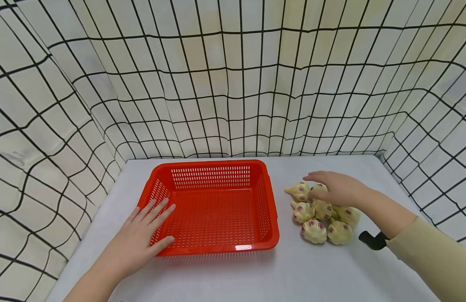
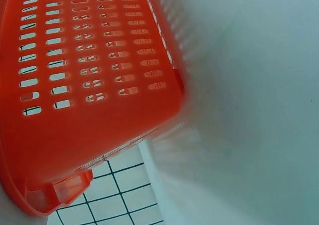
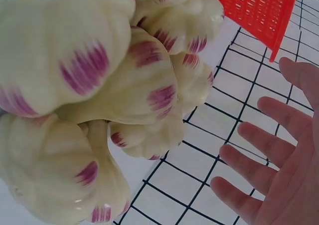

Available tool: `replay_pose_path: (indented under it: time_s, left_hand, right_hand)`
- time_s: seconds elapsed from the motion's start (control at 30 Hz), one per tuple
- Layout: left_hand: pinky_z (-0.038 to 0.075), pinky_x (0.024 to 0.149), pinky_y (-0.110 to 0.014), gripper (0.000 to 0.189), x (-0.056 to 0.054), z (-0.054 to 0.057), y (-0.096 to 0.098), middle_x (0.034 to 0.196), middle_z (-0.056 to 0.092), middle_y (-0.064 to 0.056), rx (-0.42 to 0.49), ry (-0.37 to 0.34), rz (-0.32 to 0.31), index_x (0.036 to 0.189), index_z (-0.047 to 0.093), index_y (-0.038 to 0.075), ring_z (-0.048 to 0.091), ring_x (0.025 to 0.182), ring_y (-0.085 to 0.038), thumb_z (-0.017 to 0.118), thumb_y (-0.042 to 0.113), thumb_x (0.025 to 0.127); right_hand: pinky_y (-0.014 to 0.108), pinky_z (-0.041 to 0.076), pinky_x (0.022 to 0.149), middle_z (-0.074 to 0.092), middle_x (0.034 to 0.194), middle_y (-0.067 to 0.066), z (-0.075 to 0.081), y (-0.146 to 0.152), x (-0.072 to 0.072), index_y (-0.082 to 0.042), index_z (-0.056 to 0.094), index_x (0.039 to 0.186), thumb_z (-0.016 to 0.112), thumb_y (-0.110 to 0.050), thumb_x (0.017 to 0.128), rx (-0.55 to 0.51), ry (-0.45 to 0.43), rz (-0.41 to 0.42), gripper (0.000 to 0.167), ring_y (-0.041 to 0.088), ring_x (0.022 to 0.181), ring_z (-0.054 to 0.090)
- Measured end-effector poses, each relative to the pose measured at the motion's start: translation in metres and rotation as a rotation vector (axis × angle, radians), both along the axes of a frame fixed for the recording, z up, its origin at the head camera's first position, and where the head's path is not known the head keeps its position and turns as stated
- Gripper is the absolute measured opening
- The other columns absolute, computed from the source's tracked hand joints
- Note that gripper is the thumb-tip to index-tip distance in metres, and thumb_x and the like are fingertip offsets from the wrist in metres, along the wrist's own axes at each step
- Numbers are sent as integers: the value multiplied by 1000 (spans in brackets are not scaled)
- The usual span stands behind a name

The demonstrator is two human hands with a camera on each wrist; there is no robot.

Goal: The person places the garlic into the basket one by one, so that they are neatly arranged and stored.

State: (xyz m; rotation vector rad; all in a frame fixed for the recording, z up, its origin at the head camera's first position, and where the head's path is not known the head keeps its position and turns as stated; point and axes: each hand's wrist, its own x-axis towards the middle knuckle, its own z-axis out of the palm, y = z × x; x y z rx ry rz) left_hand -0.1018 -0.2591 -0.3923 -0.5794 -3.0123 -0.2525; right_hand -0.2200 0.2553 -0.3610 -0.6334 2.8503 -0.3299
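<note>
A red plastic basket (image 1: 214,247) with slotted walls stands on the white table. My left hand (image 1: 142,239) lies with fingers spread over its left rim, the thumb near the front left corner. To the right of the basket sits a cluster of several garlic bulbs (image 1: 314,231), cream with purple streaks. Above the far bulbs hovers my right hand (image 1: 340,188), palm down and holding nothing. The right wrist view shows its fingers (image 3: 269,142) apart beside the large garlic bulbs (image 3: 144,78). In the left wrist view the basket's slotted wall (image 2: 94,120) fills the upper left.
A white table (image 1: 248,277) carries everything. Black netting (image 1: 233,84) over pale walls encloses the back and both sides. A black band (image 1: 373,240) shows at the right wrist, by the beige sleeve (image 1: 429,256).
</note>
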Motion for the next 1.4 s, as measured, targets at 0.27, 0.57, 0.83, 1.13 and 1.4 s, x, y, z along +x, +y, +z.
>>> replay_pose_path:
  time_s: [0.27, 0.57, 0.83, 1.13, 1.4]
  left_hand:
    - [4, 120, -57, 79, 0, -1, 0, 161, 29, -9, -18, 5, 8, 156, 35, 21, 24, 145, -42, 58, 60, 91]
    - [-1, 121, -52, 79, 0, -4, 0, 161, 28, -8, -31, 21, 10, 156, 34, 21, 25, 146, -40, 57, 61, 92]
    - [0, 121, -53, 81, 0, -6, -1, 162, 27, -7, -34, 36, 6, 157, 32, 23, 25, 146, -39, 57, 63, 91]
    - [-16, 119, -38, 83, 1, -6, -2, 162, 27, -6, -48, 44, 6, 157, 31, 25, 25, 146, -38, 58, 64, 89]
    - [-19, 117, -33, 83, 0, -7, -2, 161, 29, -7, -43, 55, 7, 156, 33, 23, 27, 145, -38, 59, 64, 89]
  right_hand:
    - [62, 38, 106, 56, 141, 12, -2, -11, -28, -19, 62, 135, 64, -38, 96, 28, -116, 31, 44, 38, 132, 47]
    - [63, 37, 106, 56, 140, 14, -12, -29, -53, -16, 62, 135, 69, -35, 93, 100, -215, 44, 47, 39, 130, 48]
    - [60, 41, 103, 62, 132, 9, -25, -37, -68, -18, 63, 133, 70, -39, 92, 159, -257, 27, 47, 33, 122, 55]
    - [53, 47, 97, 67, 116, 3, -37, -55, -75, -18, 67, 125, 68, -37, 91, 210, -270, -10, 39, 24, 105, 59]
    - [50, 50, 92, 65, 89, -2, -43, -64, -79, -15, 69, 122, 66, -34, 94, 244, -280, 8, 33, 21, 89, 57]
